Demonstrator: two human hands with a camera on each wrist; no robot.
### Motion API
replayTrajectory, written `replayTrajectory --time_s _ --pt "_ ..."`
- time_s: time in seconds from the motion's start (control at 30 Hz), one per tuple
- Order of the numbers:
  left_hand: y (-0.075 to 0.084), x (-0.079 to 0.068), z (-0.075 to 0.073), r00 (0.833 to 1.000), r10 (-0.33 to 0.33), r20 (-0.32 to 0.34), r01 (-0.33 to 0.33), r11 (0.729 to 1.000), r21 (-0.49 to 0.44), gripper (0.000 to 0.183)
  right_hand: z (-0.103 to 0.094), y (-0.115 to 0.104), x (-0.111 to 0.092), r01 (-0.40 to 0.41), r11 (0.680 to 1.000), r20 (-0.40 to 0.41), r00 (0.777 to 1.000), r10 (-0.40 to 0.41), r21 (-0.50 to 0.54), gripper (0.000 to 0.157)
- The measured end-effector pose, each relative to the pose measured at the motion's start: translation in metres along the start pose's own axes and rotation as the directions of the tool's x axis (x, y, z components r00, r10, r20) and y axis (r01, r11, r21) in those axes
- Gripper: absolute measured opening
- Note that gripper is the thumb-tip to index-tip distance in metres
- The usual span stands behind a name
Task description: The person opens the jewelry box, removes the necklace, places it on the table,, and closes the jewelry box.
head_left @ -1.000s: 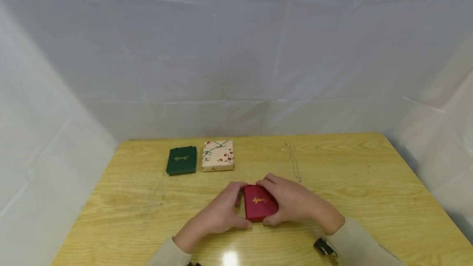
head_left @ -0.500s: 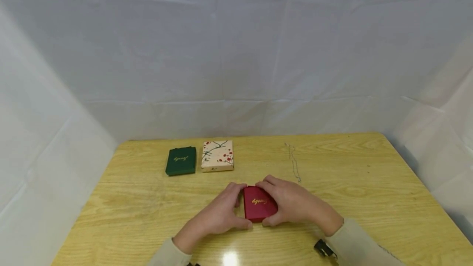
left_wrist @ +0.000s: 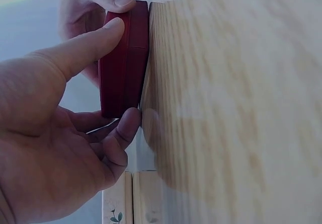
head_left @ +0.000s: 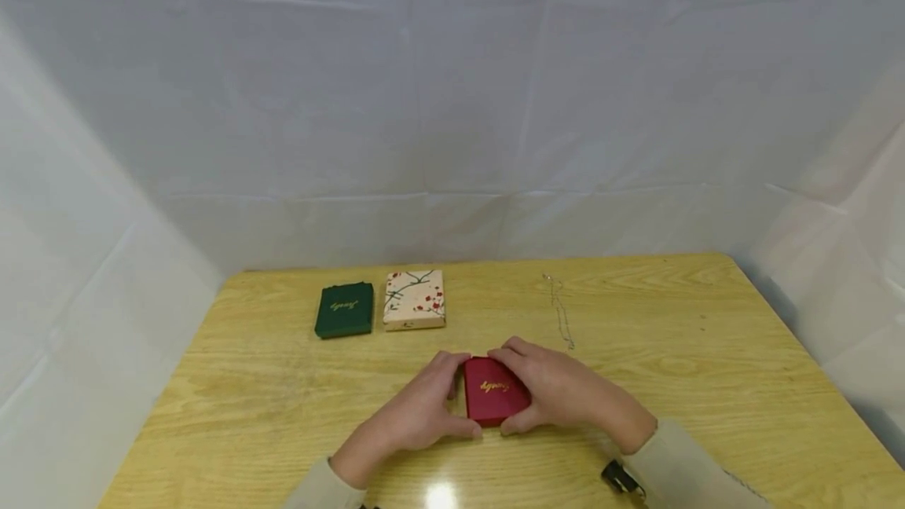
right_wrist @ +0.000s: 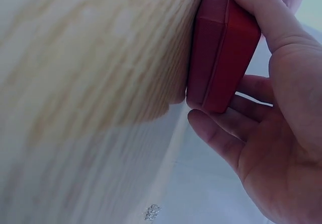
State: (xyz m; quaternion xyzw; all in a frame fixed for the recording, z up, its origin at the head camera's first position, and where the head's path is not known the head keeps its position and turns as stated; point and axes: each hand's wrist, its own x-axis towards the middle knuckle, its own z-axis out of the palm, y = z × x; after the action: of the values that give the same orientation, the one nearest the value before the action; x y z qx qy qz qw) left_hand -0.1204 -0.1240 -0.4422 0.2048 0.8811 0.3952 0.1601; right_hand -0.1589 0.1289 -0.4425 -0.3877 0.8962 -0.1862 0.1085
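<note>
A small red gift box [head_left: 492, 391] with gold script lies flat on the wooden table, lid on. My left hand [head_left: 423, 407] holds it at its left side, thumb [left_wrist: 108, 36] against the near face and fingers curled at the far edge. From the other side my right hand [head_left: 558, 387] grips the same box, its thumb on the near face and fingers behind, covering the right part of the lid. In the right wrist view the red box [right_wrist: 224, 48] shows a seam between lid and base. Both palms stand apart from it.
Beyond the hands lie a dark green box [head_left: 344, 310] with gold script and a cream floral box [head_left: 414, 301]. A thin silver chain [head_left: 559, 311] lies stretched out at the back right. White cloth [head_left: 467, 100] hangs around the wooden table [head_left: 247, 399].
Almost nothing differs; both hands keep their hold on the red box. The whole head view has shifted very slightly.
</note>
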Motion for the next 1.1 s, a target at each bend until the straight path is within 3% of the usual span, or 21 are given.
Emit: replayTrajectory --time_s 0.23,0.63,1.1 --pt "-0.0006 -0.0001 -0.0002 1.000 -0.008 0.009 0.008 1.000 -0.004 0.097 -0.0022 -0.0012 -0.0062 -0.005 0.998 -0.022 1.000 0.004 -0.065 0.100" --pt "-0.0011 0.0003 -0.0002 1.000 -0.015 0.003 0.015 1.000 -0.013 0.099 0.0000 0.0026 -0.0067 -0.040 0.995 0.023 0.999 0.038 0.090 0.093" --pt "0.0030 -0.0013 -0.0027 0.998 -0.036 -0.046 0.034 0.998 -0.045 0.108 -0.0069 0.0032 -0.0060 -0.067 0.986 0.008 0.998 0.067 0.156 0.092"
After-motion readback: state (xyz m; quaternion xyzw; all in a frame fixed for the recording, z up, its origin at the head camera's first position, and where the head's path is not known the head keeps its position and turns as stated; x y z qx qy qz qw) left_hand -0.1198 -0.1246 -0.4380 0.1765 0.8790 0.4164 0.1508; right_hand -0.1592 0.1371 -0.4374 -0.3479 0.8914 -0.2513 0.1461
